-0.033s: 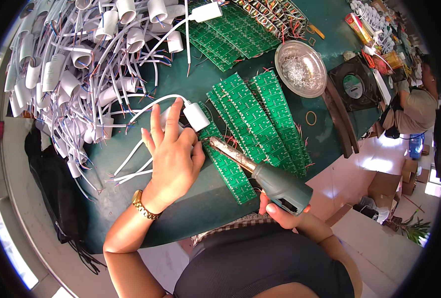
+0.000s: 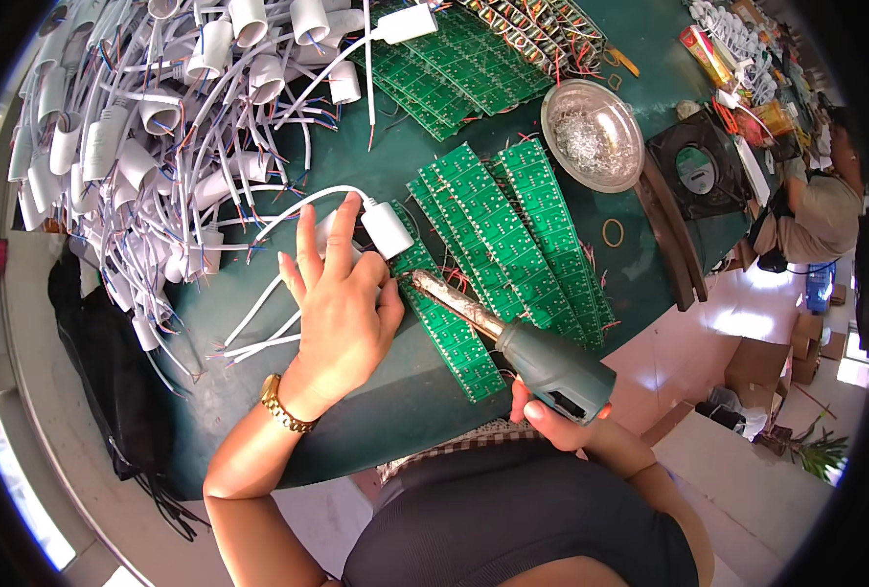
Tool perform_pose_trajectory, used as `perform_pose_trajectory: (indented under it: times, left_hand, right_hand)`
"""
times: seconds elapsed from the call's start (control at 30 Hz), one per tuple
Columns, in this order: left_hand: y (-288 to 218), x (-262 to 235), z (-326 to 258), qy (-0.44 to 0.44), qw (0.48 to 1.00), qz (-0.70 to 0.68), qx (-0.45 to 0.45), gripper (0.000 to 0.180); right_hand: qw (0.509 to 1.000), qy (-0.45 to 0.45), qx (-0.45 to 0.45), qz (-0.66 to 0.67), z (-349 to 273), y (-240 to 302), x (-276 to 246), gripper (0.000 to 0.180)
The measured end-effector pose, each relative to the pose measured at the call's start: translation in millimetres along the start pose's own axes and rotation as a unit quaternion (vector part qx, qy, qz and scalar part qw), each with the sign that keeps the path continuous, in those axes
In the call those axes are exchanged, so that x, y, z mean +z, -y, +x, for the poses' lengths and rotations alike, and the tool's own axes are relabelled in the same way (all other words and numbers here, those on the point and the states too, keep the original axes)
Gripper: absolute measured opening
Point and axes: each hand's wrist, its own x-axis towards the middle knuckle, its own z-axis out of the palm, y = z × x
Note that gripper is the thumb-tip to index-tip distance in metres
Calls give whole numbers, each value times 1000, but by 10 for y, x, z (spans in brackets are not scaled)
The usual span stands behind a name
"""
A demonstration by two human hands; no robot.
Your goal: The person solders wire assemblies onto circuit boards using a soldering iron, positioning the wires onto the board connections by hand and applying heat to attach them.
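Note:
My right hand (image 2: 554,425) grips the dark green body of a soldering iron (image 2: 558,370). Its metal barrel points up and left, and the tip meets the left edge of a green circuit board strip (image 2: 462,354). Beside that tip, my left hand (image 2: 344,318) pinches with thumb and forefinger at the board's edge; whatever sits between them is hidden. The other left fingers stretch upward. Just beyond them lies a white lamp socket (image 2: 387,231) with a white cable, its end close to the board. A gold watch (image 2: 285,406) circles my left wrist.
White lamp sockets (image 2: 209,49) with cables are heaped at left. More board strips (image 2: 498,240) overlap to the right, others lie behind. A metal bowl (image 2: 593,135) with bright scraps, brown bars (image 2: 671,245) and a black fan (image 2: 697,168) stand right. A person (image 2: 816,210) sits beyond.

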Motion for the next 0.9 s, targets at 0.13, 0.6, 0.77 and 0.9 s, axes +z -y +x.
perform_pose_trajectory:
  times: [0.13,0.6,0.77,0.9]
  left_hand:
    - [2,6,12,0,1000,0,3,7]
    - [-4,8,19,2,1000,26,16,8]
    - [8,30,13,-7,999,28,24,8]
    - [12,34,18,-7,999,31,25,7]
  right_hand:
    - [999,-8,7,-34,-16,-3,14,20]
    - [996,-31,-67,-56,-68,-39,2,20]
    - [996,-38,-3,83,8,146,20,9]
    - [999,-27,-26,21,-53,12,-17,46]
